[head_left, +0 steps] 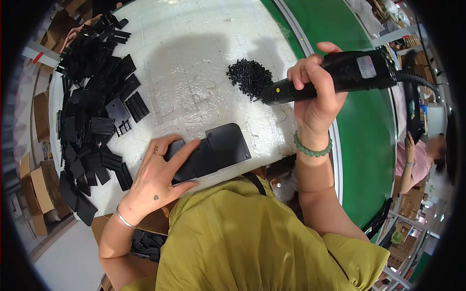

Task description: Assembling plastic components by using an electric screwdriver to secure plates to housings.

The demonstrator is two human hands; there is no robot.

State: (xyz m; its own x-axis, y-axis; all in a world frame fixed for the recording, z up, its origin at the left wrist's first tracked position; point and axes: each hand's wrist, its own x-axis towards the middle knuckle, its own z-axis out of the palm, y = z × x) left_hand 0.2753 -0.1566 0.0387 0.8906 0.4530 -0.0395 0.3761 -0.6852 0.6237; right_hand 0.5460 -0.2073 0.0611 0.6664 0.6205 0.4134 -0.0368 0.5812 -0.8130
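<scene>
My right hand (318, 87) is wrapped round a black electric screwdriver (347, 72), its cord running off to the right. The tool's tip points left, at the near edge of a heap of small black screws (250, 77). Near the table's front edge, my left hand (160, 169) presses on a flat black plastic part (225, 145) with one rounded corner. Thumb and fingers straddle its left portion, which they partly cover. A smaller black piece seems to lie against it under the hand; the joint is hard to make out.
A big pile of black plastic parts (92, 121) covers the left side of the white-wrapped table (179, 72). Beyond the right edge runs a green surface (361, 121). An open carton with black parts (148, 242) sits below. Another person (420, 157) is at far right; a hand (73, 36) shows at upper left.
</scene>
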